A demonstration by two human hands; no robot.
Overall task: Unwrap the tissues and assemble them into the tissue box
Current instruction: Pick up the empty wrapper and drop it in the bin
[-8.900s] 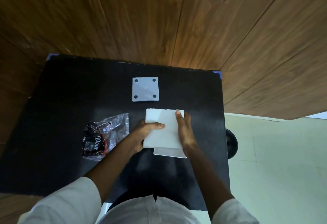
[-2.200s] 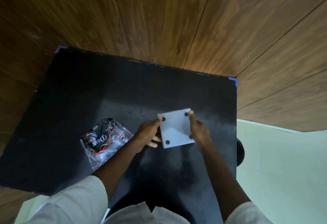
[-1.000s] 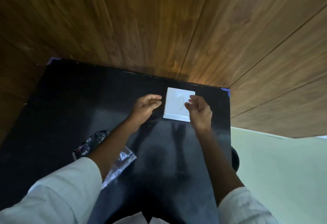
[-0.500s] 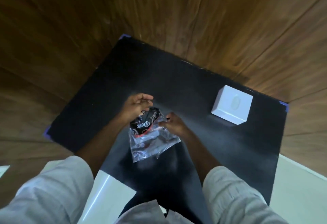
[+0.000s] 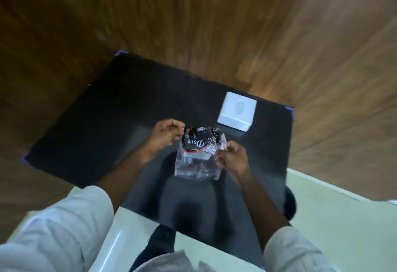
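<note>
Crinkly clear plastic wrapper (image 5: 198, 155) with a black-and-red printed panel reading "Dove", held up just above the black matte desk (image 5: 120, 108), roughly mid-desk and close to the near edge. Looks empty, no tissues visible inside, though pretty blurry so hard to be sure. Print reads upside down from this angle.

Left hand (image 5: 165, 135) at the wrapper's upper left corner, fingers (image 5: 177, 127) curled in and pinched narrow on the plastic edge. Right hand (image 5: 233, 158) on the wrapper's right side, fingers (image 5: 220, 160) also closed tight on the film. So both pinching the same wrapper, one per side, stretched out between them.

White square tissue box (image 5: 237, 110) sitting upright on the desk at the far right, near the back edge, well apart from the wrapper and both hands. Oval opening on top facing up. Can't tell whether any tissue pokes out of it.

Light-coloured long sleeves (image 5: 55, 235) coming in from the bottom. Brown wood-panel wall (image 5: 214, 25) behind the desk, pale tiled floor (image 5: 343, 218) off to the right. Small bits of purple tape (image 5: 121, 52) at the desk corners.
</note>
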